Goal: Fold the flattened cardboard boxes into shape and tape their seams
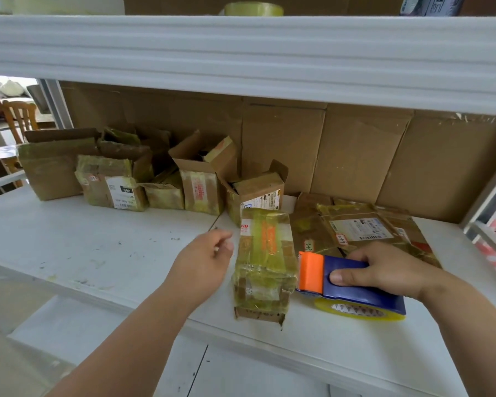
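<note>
Taped cardboard box (265, 262) is seen on the white table (98, 247), between the hands. Left hand (204, 259), at its nine o'clock, is held loosely curled, empty. Tape dispenser (352, 285), at three o'clock, is gripped by right hand (384, 273).

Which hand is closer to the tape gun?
Right. The right hand grips the tape gun; the left hand hovers across the taped box from it.

Taped box and tape dispenser at the shelf's front edge

A brown cardboard box (265, 262), wrapped in yellowish tape, stands closed; a blue-and-orange tape dispenser (351, 285) lies touching its right side.
</note>
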